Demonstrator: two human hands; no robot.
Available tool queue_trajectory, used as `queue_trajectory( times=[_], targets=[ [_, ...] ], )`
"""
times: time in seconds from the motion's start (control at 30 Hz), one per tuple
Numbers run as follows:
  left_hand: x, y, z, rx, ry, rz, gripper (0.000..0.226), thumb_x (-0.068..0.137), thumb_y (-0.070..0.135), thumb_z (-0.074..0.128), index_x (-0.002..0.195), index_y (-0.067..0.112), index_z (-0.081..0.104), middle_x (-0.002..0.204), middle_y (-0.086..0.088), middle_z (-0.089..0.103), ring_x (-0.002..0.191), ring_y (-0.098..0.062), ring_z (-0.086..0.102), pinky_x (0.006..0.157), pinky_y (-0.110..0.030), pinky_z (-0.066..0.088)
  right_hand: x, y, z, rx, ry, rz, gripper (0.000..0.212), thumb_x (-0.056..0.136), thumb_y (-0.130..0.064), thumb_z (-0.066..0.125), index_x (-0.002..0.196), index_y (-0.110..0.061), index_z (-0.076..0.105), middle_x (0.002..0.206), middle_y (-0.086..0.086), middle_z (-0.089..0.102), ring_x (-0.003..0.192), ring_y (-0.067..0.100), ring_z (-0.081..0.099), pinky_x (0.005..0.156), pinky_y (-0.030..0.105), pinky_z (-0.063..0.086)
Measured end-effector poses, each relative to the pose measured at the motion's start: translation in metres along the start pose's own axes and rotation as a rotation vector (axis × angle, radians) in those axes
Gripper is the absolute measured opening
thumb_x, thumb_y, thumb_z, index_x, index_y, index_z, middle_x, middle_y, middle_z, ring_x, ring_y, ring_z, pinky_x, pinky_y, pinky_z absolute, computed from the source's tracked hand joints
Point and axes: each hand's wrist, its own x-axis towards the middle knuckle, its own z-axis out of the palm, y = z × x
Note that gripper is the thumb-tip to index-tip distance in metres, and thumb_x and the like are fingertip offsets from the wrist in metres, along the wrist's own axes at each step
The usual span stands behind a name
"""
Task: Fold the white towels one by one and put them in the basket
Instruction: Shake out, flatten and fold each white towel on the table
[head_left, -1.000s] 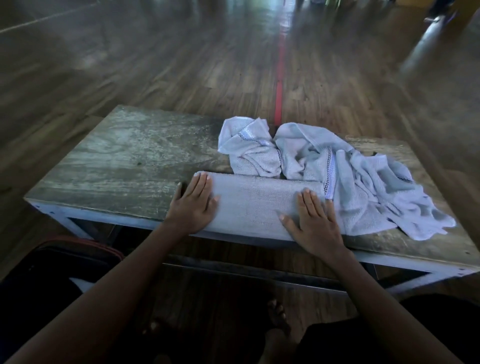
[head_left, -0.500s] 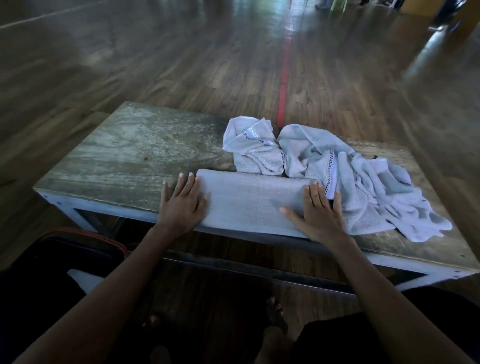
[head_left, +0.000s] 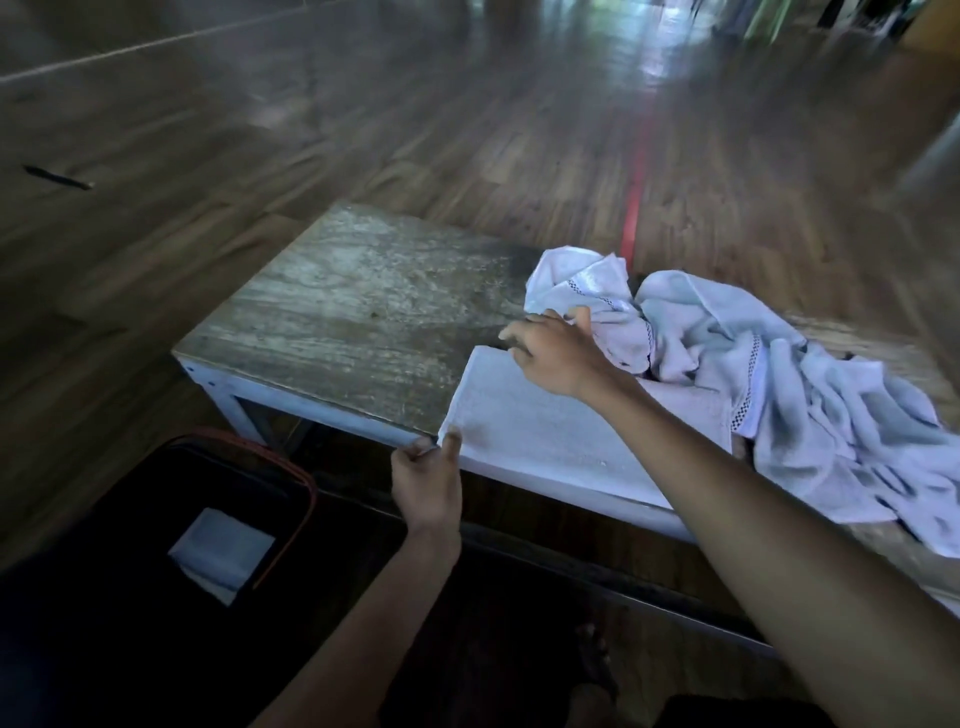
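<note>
White folded towel (head_left: 550, 431) is what both your hands are on. Your left hand (head_left: 426, 478) pinches its near-left corner, thumb on top and fingers curled underneath, right at the near edge of the tabletop (head_left: 363, 322). Your right hand (head_left: 556, 353) reaches across to the towel's far-left corner with fingers bent down onto it and thumb raised. The blur hides whether they actually grip the cloth. The towel lies flat along the near edge, a long strip with your right forearm crossing over it. Just beyond and to the right, touching it, sits the crumpled heap of towels (head_left: 779, 374) with lace-like trim. Down on the floor at near left stands the black basket (head_left: 291, 467) with its orange rim, and one folded white piece (head_left: 221, 553) lies inside.
</note>
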Motion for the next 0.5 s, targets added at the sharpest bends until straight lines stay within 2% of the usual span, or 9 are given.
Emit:
queue_trajectory(
  times=[0.1, 0.2, 0.3, 0.4, 0.5],
  targets=[
    [0.006, 0.003, 0.003, -0.030, 0.041, -0.025, 0.038, 0.078, 0.027, 0.075, 0.101, 0.003, 0.057, 0.096, -0.007, 0.066, 0.090, -0.018, 0.065, 0.076, -0.026, 0.044, 0.030, -0.003, 0.006, 0.000, -0.169, 0.004, 0.033, 0.092, -0.017, 0.041, 0.118, -0.028, 0.056, 0.115, -0.003, 0.065, 0.111, 0.017, 0.048, 0.082, 0.036, 0.016],
    [0.010, 0.001, 0.004, -0.051, 0.050, -0.027, 0.035, 0.077, 0.024, 0.076, 0.099, 0.004, 0.057, 0.093, -0.004, 0.065, 0.089, -0.018, 0.066, 0.077, -0.025, 0.047, 0.048, -0.007, 0.012, 0.015, -0.299, -0.008, 0.030, 0.090, -0.017, 0.043, 0.116, -0.021, 0.058, 0.108, 0.004, 0.067, 0.103, 0.021, 0.053, 0.074, 0.033, 0.015],
    [0.012, -0.001, 0.002, -0.049, 0.048, -0.005, 0.030, 0.078, 0.022, 0.076, 0.097, 0.007, 0.059, 0.090, -0.002, 0.064, 0.089, -0.018, 0.066, 0.077, -0.024, 0.049, 0.057, -0.011, 0.016, 0.052, -0.365, -0.011, 0.029, 0.090, -0.019, 0.049, 0.117, -0.020, 0.059, 0.106, 0.006, 0.066, 0.106, 0.024, 0.052, 0.077, 0.033, 0.017],
    [0.014, 0.002, -0.003, -0.033, 0.043, 0.030, 0.028, 0.078, 0.022, 0.076, 0.098, 0.009, 0.061, 0.090, -0.002, 0.067, 0.088, -0.013, 0.065, 0.077, -0.023, 0.050, 0.061, -0.013, 0.018, 0.097, -0.410, 0.003, 0.016, 0.091, -0.021, 0.051, 0.104, -0.027, 0.058, 0.094, -0.004, 0.059, 0.105, 0.022, 0.049, 0.085, 0.034, 0.021],
    [0.017, 0.010, -0.009, 0.015, 0.048, 0.110, 0.025, 0.080, 0.022, 0.074, 0.098, 0.009, 0.063, 0.088, -0.001, 0.067, 0.083, -0.007, 0.064, 0.071, -0.017, 0.047, 0.065, -0.014, 0.013, 0.195, -0.407, 0.014, 0.011, 0.092, -0.022, 0.050, 0.096, -0.032, 0.054, 0.087, -0.013, 0.053, 0.097, 0.015, 0.045, 0.082, 0.032, 0.020]
  ],
)
